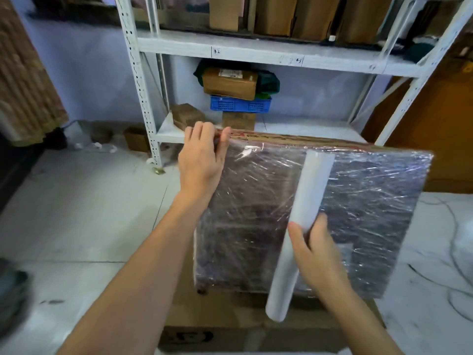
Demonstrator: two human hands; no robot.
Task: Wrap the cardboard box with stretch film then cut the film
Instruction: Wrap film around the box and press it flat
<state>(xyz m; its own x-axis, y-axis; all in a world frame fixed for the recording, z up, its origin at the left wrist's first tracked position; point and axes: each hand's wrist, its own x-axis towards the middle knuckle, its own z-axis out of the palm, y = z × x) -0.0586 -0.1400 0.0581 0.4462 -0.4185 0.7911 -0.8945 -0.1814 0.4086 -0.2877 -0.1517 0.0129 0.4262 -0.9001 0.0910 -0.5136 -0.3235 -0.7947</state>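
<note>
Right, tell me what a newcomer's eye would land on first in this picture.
First, the film-covered cardboard box in the middle, glossy and crinkled, propped on a plain carton. Next, the white stretch film roll lying against its front face, gripped near the lower half by the right hand, while the left hand grips the box's top left corner. Behind stands a white metal shelf with a blue crate.
</note>
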